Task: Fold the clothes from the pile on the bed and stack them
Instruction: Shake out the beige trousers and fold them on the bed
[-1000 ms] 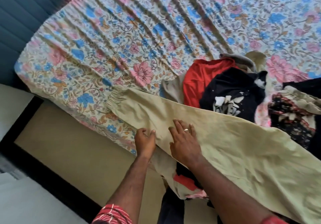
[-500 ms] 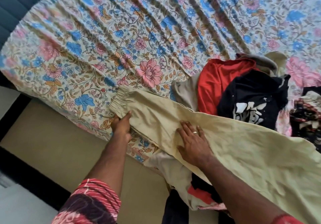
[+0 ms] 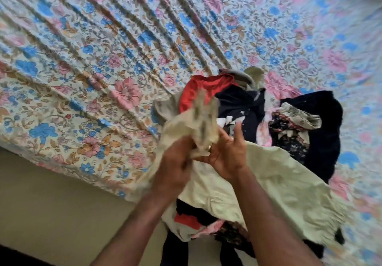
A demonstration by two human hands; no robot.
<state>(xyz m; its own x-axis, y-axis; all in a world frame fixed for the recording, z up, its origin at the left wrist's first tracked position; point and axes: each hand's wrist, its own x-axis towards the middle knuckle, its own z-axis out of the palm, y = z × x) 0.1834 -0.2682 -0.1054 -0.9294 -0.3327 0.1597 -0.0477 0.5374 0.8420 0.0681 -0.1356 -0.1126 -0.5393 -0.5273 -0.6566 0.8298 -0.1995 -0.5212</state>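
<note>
Folding the beige trousers (image 3: 279, 185), with the cuffed end (image 3: 203, 119) lifted in the centre of the frame and the rest lying across the bed (image 3: 86, 59) toward the lower right. Gripping that raised end with the left hand (image 3: 173, 162), fingers curled round the bunched cloth; blur hiding exactly how they lie. Meeting it with the right hand (image 3: 227, 154), palm turned up and fingers spread but loosely bent, touching the underside of the bunch; not possible to tell whether pinching it or only supporting it.

Judging the step in hand as bringing the leg end over to halve the length. Doing it well probably meaning:
- taking the cuff by both corners rather than in one wad, so the edge stays straight;
- carrying it toward the lower right until lying on the waist end, edges matching;
- keeping the lower layer flat on the bed, not dragging it off the near edge at the bottom of the frame;
- smoothing from the fold outward afterwards.

Waiting just beyond the hands, centre right of the frame, the pile (image 3: 244, 104) of red, dark and patterned clothes; some more clothes trapped beneath the trousers at the bottom centre, likely making the fold lumpy.

No folded stack visible yet.
</note>
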